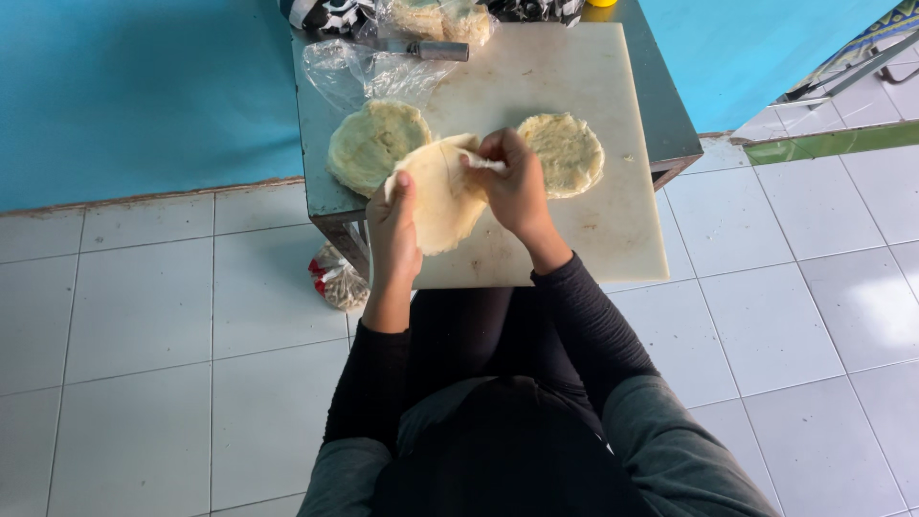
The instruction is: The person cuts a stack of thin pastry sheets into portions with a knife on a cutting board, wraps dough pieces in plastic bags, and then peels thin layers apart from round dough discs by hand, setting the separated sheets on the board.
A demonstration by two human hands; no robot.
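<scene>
White floor tiles [144, 316] are lying nearest, with a small tied plastic bag [337, 279] resting on them by the surface's leg. Above the near edge of the white cutting board [593, 230], the left hand [392, 235] is gripping a thin round dough sheet [442, 196] at its left rim, fingers closed on it, while the right hand [517, 187] is pinching the sheet's upper edge. Two stacks of round sheets are sitting on the grey surface [316, 144]: the left stack [373, 142] and the right stack [567, 151]. Farther back, a clear plastic bag [369, 72], a knife [426, 48] and a bagged stack of sheets [440, 19] are lying before the blue wall [144, 86].
</scene>
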